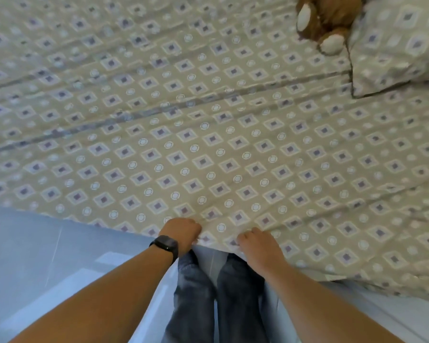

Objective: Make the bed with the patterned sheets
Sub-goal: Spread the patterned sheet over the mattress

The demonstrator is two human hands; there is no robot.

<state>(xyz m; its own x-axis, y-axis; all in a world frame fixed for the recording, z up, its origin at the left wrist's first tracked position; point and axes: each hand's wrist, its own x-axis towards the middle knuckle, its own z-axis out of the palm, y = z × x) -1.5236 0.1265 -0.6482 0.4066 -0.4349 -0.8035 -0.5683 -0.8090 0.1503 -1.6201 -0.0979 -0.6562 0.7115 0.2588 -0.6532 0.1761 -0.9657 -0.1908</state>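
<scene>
Pale blue floor (35, 256) below, bed filling most of the view above. Spread across the bed, patterned sheet (208, 144): beige, printed with purple-centred diamonds and small white rings, crossed by long creases running from lower left to upper right. Near edge of sheet hanging just over the bed's side, directly in front of two legs in blue jeans (216, 293). Left hand (181, 232), black watch (165, 245) on the wrist, clenched around the sheet's edge, knuckles up. Right hand (256, 245) just beside it, fingers curled into the same edge, cloth bunched into small folds between the two. At upper right, pillow (396, 45) in matching fabric lying on the sheet. Just left of the pillow, touching it, brown plush toy (325, 18) with pale paw pads, only partly within view at the top edge.
</scene>
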